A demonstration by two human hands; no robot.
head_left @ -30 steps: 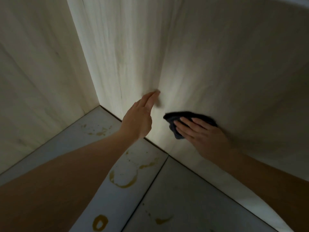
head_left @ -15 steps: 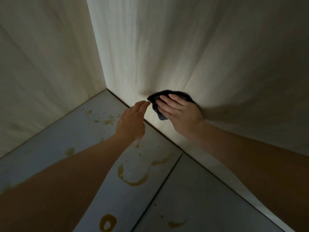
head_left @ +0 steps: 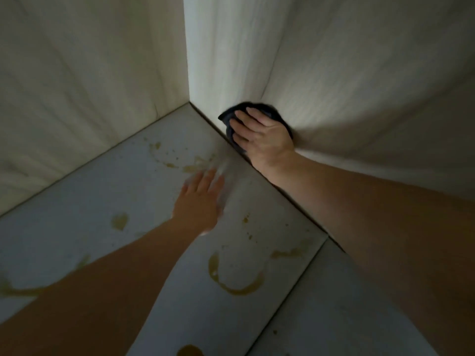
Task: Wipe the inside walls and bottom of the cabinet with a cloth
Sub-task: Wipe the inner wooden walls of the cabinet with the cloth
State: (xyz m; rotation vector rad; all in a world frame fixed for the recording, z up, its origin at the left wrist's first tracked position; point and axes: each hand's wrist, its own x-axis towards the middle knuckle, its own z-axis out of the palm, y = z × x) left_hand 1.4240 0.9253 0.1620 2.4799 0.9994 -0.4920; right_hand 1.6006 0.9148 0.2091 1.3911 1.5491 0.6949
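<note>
Here the right hand (head_left: 259,134) lies flat with fingers spread on a dark cloth (head_left: 257,109), pressing it against the right wall (head_left: 359,73) of the cabinet, low down and just beside the back corner, where the wall meets the bottom (head_left: 128,201). The left hand (head_left: 199,201) is open and empty, fingers loosely extended and blurred, above the bottom near that same corner; whether it touches the surface cannot be told. Yellowish stains (head_left: 236,281), rings and drips, mark the bottom.
</note>
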